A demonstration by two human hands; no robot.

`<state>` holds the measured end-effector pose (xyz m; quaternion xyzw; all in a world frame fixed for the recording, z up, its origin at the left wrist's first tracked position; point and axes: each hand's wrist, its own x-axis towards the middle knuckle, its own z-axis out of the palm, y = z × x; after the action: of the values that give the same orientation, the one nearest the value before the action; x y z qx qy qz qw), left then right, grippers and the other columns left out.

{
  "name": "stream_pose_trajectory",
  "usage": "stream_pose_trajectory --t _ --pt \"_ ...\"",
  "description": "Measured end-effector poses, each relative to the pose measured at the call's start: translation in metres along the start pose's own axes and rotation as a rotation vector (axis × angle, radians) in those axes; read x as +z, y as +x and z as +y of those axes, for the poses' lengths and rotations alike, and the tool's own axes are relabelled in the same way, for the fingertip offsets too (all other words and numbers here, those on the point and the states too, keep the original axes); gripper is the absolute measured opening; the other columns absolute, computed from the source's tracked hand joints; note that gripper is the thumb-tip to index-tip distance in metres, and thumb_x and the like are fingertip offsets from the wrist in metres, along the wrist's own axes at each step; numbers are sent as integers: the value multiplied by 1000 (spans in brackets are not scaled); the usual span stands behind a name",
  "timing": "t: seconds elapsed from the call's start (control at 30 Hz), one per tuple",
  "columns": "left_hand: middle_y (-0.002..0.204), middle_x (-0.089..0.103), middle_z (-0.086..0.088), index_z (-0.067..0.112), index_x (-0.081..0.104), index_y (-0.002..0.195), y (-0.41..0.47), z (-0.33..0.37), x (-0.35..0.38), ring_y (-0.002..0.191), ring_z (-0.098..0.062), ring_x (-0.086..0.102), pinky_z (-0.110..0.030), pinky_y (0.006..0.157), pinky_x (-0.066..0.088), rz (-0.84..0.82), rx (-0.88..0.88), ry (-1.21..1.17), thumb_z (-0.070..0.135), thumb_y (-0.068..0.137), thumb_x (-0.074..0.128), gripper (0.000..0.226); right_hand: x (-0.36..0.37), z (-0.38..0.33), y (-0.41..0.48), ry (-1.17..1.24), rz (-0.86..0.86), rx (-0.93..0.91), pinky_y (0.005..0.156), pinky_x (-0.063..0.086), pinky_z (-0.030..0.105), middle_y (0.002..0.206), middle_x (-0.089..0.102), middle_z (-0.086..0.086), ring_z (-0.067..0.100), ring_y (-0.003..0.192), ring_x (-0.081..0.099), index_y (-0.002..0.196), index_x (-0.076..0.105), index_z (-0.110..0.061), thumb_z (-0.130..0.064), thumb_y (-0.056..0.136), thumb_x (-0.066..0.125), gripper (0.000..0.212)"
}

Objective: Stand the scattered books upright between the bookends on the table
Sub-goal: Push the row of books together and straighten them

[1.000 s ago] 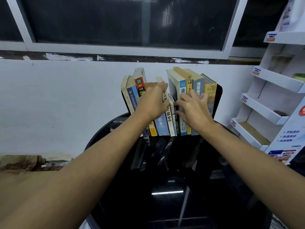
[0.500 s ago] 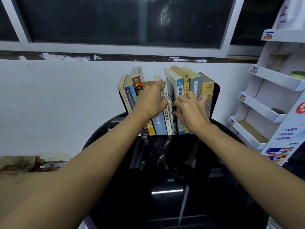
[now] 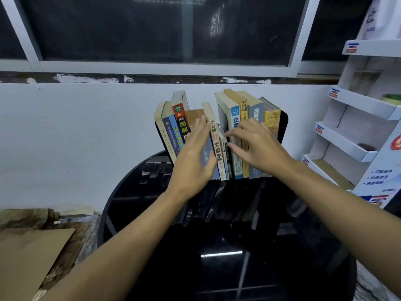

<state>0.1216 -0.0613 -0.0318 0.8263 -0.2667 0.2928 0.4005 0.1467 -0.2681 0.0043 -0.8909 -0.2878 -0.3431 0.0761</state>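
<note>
Black round table [image 3: 134, 203], books [image 3: 236, 135] upright, both hands now released, left hand [image 3: 195, 161], right hand [image 3: 258, 146]

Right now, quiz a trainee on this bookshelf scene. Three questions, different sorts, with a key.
1. True or false: the books lie flat on the round black table.
2. Which hand is in front of the yellow-spined book end of the row? A) left hand B) right hand
3. Fill in: behind the last book on the right stands a black ____.

Key: 1 false, they stand upright in a row, some leaning. 2 B. 3 bookend.
</note>
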Motion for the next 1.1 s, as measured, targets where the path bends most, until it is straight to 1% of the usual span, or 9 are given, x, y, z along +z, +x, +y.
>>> stream_pose_trajectory --t 0.07,0.17,0.23,0.3,0.43,0.7,0.97,1.03,1.1 --pt "170 11 7 13 22 161 -16 -4 1 156 -4 4 -18 124 10 34 -27 -5 6 97 60 74 -7 0 9 34 -51 -92 88 39 32 97 54 -8 11 96 46 118 70 -18 -29 93 68 27" --pt "171 4 8 16 17 162 -34 -14 4 156 -4 0 -32 127 14 62 -113 -26 8 96 62 80 -16 -3 24 66 -147 -194 92 42 29 104 56 -9 6 100 46 120 68 -19 -33 95 65 29" --pt "171 0 9 17 13 162 -43 -20 4 156 -5 -3 -41 128 15 86 -162 -36 8 96 63 83 -19 -7 36 51 -207 -257 93 48 35 110 59 -7 10 104 51 122 67 -20 -35 96 62 30" --pt "171 -4 9 16 10 163 -47 -25 3 156 -5 -6 -41 128 13 124 -197 -35 9 96 63 86 -20 -13 51 26 -243 -322 94 51 41 116 63 -2 16 110 56 124 66 -20 -37 98 61 31" --pt "170 -14 7 17 -5 162 -49 -32 2 154 -2 -16 -34 127 2 152 -294 -73 9 95 60 95 -24 -27 81 -13 -238 -436 100 49 42 132 63 -3 14 123 56 131 64 -22 -38 99 60 36" --pt "164 -34 4 17 -27 156 -33 -45 10 150 -6 -30 -43 128 -6 121 -389 -91 15 93 61 109 -11 -46 137 -31 -271 -513 110 41 47 155 46 -5 13 142 43 150 46 -23 -41 100 56 54" --pt "165 -30 10 25 -31 153 -22 -38 21 153 -3 -20 -7 115 3 183 -383 -166 12 94 59 109 -4 -38 161 -58 -393 -531 115 38 47 159 40 -7 15 146 37 152 39 -29 -56 94 48 65" --pt "165 -30 8 24 -33 152 -20 -35 24 155 -7 -17 11 99 9 192 -374 -162 9 94 59 110 -4 -33 159 -64 -419 -525 114 39 47 159 40 -7 15 145 39 152 40 -29 -56 95 47 64" --pt "165 -32 6 22 -31 152 -18 -30 26 155 -9 -17 17 81 16 183 -373 -170 6 94 59 109 -7 -29 156 -48 -431 -522 116 37 46 158 41 -6 14 146 37 150 43 -29 -51 96 50 58"
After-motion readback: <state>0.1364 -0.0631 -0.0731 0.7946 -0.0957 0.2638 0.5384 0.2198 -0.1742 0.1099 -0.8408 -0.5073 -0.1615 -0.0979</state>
